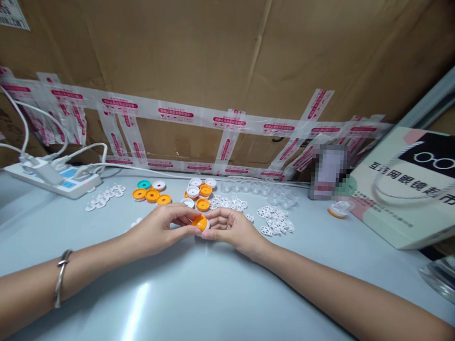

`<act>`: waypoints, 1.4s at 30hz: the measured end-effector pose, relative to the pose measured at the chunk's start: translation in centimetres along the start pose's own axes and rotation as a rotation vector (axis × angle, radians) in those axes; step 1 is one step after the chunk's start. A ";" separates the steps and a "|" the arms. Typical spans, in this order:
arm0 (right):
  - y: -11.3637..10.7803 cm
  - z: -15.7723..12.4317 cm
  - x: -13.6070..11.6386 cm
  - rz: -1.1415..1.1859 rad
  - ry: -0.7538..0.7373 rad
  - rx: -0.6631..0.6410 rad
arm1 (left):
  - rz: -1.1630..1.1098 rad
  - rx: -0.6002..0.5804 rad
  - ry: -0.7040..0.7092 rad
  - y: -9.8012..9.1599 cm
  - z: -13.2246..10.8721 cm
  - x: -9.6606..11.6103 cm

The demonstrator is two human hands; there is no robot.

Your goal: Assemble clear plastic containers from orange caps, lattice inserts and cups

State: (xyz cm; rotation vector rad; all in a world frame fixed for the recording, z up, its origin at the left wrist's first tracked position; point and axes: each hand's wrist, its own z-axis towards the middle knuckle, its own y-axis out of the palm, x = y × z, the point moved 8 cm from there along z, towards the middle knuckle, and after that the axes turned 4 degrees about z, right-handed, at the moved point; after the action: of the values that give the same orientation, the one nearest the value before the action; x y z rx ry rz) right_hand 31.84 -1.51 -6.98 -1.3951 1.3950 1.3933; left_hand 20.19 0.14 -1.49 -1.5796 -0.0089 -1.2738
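- At the centre of the frame, we hold an orange round piece (199,223) between our two hands, just above the tabletop (221,297) or touching it; we cannot tell which.
- Our left hand (164,230) comes in from the lower left; its grip is narrow, thumb and fingers closed on the piece's left side, at the fingertips.
- Our right hand (237,230) comes in from the lower right; its grip is narrow too, thumb at the piece's lower right edge, fingers curled and partly hidden.
- The piece thus sits between both sets of fingertips, its orange face showing and a white edge at the right.
- Just beyond it, a group of orange and white caps (203,205) stands near our fingers.
- Right of centre, near our right hand, lie white perforated pieces (277,223), with clear plastic parts (245,186) behind.
- Left of centre sits another cluster of caps (152,196), one green.
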 end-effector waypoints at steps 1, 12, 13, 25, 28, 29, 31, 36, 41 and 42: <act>0.0 0.0 0.0 -0.023 -0.007 0.005 | 0.008 0.004 0.015 0.0 -0.1 0.2; 0.7 -0.1 0.1 -0.023 -0.040 -0.057 | 0.094 0.063 0.073 0.3 -0.6 0.3; 0.7 -0.1 0.2 -0.021 -0.030 -0.052 | 0.093 0.069 0.065 0.3 -0.6 0.2; 0.3 -0.1 0.2 -0.050 0.016 0.007 | 0.124 0.058 0.128 0.6 -0.6 0.1; 0.0 -0.1 0.1 -0.066 0.018 0.035 | -0.009 0.023 0.025 1.1 -0.2 -1.0; 0.0 -0.1 0.0 -0.074 0.015 0.039 | -0.052 0.014 -0.007 1.2 -0.1 -1.3; 0.0 -0.1 0.0 -0.082 0.011 0.032 | -0.109 0.007 -0.037 1.3 0.0 -1.6; 0.0 0.0 0.3 -0.059 0.010 0.022 | -0.112 0.015 -0.015 0.9 0.1 -1.2; -0.1 0.1 0.4 -0.066 -0.005 0.012 | -0.026 0.060 0.018 -0.1 0.2 -0.2; -0.1 0.2 0.4 -0.060 -0.011 0.009 | -0.009 0.071 0.028 -0.6 0.3 0.0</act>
State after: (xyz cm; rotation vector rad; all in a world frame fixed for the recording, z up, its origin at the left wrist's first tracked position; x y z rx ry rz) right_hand 31.83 -1.42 -7.42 -1.4098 1.3405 1.3525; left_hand 20.06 0.58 -1.03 -1.5020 -0.0433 -1.2886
